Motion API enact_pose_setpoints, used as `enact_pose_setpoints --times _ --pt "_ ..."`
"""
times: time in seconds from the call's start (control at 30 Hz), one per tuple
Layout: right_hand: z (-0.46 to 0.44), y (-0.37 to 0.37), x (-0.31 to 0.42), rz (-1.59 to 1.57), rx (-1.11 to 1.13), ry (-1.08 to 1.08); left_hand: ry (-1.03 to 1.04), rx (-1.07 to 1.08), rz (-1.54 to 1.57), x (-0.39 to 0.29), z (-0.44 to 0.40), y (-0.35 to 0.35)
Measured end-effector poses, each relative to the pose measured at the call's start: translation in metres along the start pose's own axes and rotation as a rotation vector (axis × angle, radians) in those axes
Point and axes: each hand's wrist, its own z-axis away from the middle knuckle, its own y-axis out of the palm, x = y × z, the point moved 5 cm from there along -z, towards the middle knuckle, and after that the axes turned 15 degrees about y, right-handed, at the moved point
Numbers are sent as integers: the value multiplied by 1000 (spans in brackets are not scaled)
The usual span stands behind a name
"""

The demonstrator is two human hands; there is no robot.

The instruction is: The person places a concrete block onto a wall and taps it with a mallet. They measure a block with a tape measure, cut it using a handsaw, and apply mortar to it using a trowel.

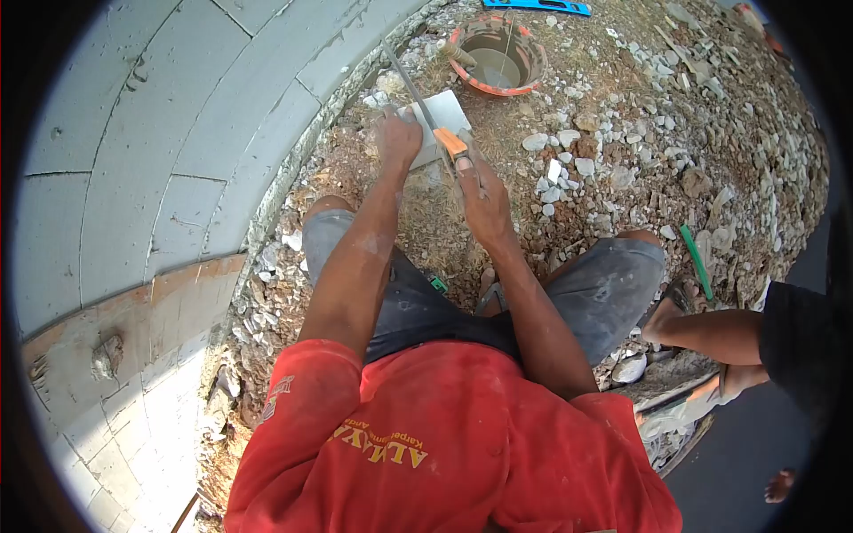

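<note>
My right hand (486, 197) is closed round the orange handle (450, 140) of a handsaw. The saw's long grey blade (413, 90) points away and up to the left, lying across a pale lightweight block (450, 110). My left hand (398, 138) grips the block at its left side, close beside the blade, with the fingers curled. Part of the block is hidden under the blade and the left hand. How deep the blade sits in it I cannot tell.
A grey block wall (195, 142) runs along the left. Ahead stands an orange-rimmed bucket (496, 69) with grey mix and a tool handle, and a blue level (538, 6) beyond. White rubble (569, 169) and a green strip (697, 262) lie right, near another person's leg (711, 336).
</note>
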Motion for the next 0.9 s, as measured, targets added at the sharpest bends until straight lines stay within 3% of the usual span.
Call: enact_pose_setpoints --times 0.07,0.13,0.2,0.27,0.37,0.47,0.57,0.63,0.77,0.9 --pt "8 -7 -1 175 28 -2 26 -195 -224 -13 7 4" --pt "35 -23 -2 104 -13 -108 27 -216 -217 -10 6 11" --pt "89 -50 -10 98 95 160 20 -236 -215 -7 2 11" --pt "134 -68 -9 -36 94 178 14 -141 -264 -13 -3 6" --pt "118 -61 -2 -50 86 172 65 -235 -290 -5 -3 10" --pt "23 -15 8 169 21 -15 57 -188 -267 -4 -4 10" --pt "-6 6 14 177 -15 -102 34 -182 -284 -9 -8 3" --pt "39 -20 13 195 67 147 16 -145 -290 -14 -2 7" --pt "148 -78 -5 -22 65 205 39 -230 -231 -4 -13 10" --pt "64 -45 0 110 57 143 123 -257 -269 -4 -4 11"
